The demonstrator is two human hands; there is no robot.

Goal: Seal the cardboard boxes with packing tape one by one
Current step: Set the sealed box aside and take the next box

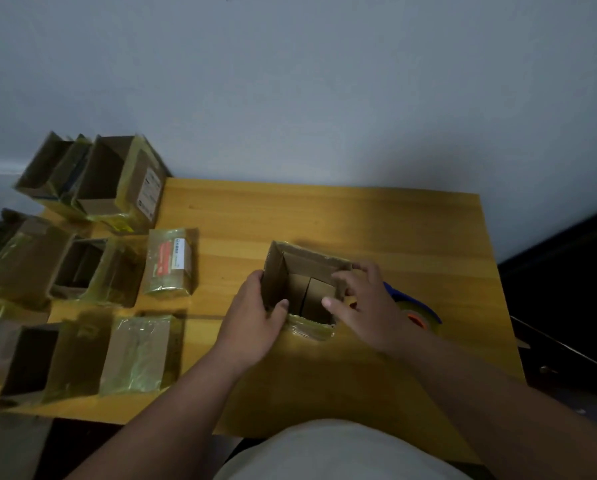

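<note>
A small open cardboard box [292,268] stands upright in the middle of the yellow wooden table [376,230], its top flaps raised and its taped bottom flaps visible inside. My left hand [255,317] grips the box's left wall, thumb hooked over the near rim. My right hand [363,303] is over the right rim with spread, relaxed fingers, its thumb reaching into the opening. Right behind that hand lies a tape dispenser [416,310] with a blue body and a roll of tape, partly hidden.
Several cardboard boxes wrapped in yellowish tape crowd the table's left side, some open [78,268], some closed [170,261]. A stack of two open boxes [106,178] stands at the back left. A grey wall runs behind. The table's right edge drops to a dark floor.
</note>
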